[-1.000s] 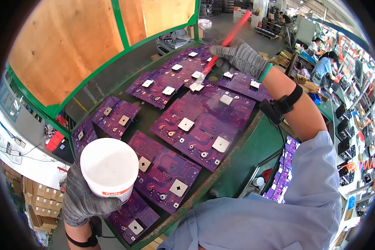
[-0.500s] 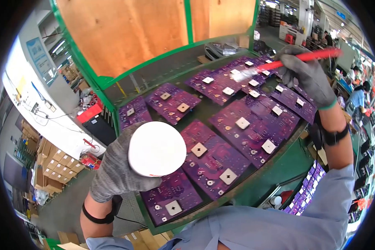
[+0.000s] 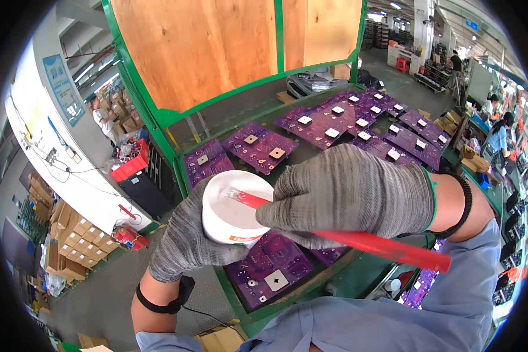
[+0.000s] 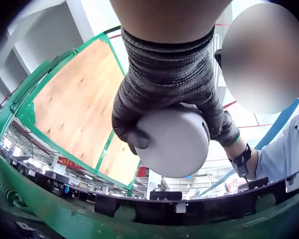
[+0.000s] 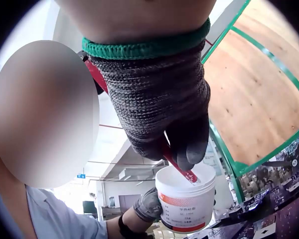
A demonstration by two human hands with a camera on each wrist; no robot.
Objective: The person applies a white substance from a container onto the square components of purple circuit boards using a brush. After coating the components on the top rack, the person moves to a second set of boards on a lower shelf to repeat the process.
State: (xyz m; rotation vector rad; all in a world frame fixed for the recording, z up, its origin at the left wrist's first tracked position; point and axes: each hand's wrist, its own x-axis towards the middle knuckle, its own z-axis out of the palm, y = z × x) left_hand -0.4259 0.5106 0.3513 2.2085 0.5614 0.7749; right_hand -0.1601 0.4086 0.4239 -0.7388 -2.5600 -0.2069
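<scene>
In a grey knit glove, the left hand (image 3: 188, 237) grips a white tub (image 3: 236, 205) from its left side; the left wrist view shows the tub's bottom (image 4: 173, 143) with fingers curled round it. White paste lines the tub. The gloved right hand (image 3: 352, 196) pinches a red-handled brush (image 3: 387, 246), whose whitened tip is inside the tub. In the right wrist view the brush (image 5: 179, 167) slants down into the labelled tub (image 5: 186, 201). Purple circuit boards (image 3: 267, 258) with pale square pads lie beyond and below the hands, some hidden by them.
The boards lie on a green-framed table (image 3: 246, 308). A wooden panel (image 3: 199, 53) in a green frame rises behind it. Cardboard boxes (image 3: 79, 234) and a fire extinguisher (image 3: 129, 236) stand at the left. Other people and workbenches are at the far right.
The right hand has come from above the far boards down to the tub, bringing the brush tip inside it. The left hand still holds the tub. The head view has turned leftward.
</scene>
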